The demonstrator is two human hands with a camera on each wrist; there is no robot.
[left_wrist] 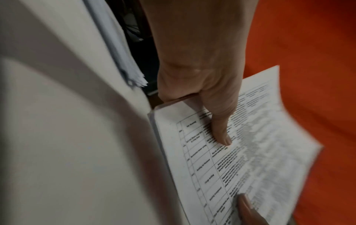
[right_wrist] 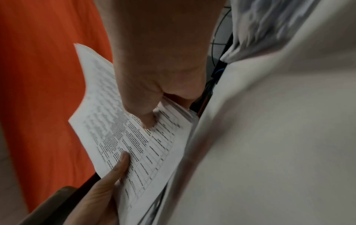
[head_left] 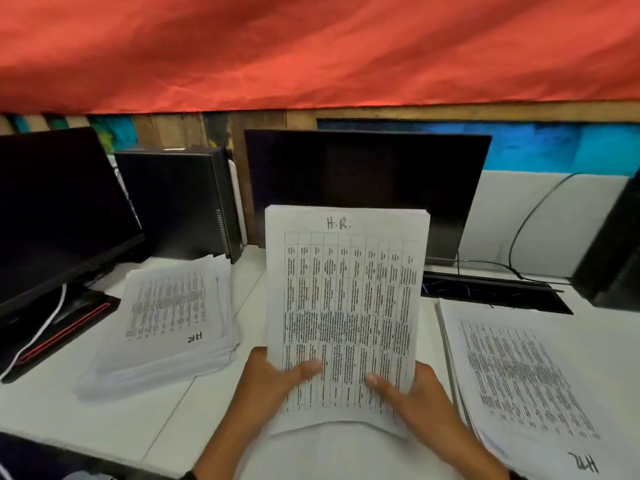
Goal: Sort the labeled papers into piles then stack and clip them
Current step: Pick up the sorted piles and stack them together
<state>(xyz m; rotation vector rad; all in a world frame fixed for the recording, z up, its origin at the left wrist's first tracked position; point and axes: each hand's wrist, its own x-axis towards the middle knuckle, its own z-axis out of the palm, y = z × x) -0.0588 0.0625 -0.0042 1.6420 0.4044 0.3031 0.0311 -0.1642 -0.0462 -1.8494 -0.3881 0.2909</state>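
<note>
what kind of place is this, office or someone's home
Most likely an office workstation: two dark monitors and a small desktop computer stand on a white desk, with piles of printed tables marked HR beside them.

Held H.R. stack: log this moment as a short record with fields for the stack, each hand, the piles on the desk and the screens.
held stack: sheaf of printed table sheets, handwritten "H.R." at the top, raised upright above the white desk
left hand: left hand grips the lower left edge, thumb on the front sheet
right hand: right hand grips the lower right edge, thumb on front
left pile: loose pile marked "HR", lying flat
right pile: pile marked "HR", lying flat
screens: dark monitor behind the stack; second monitor at left
clip: none visible
</note>
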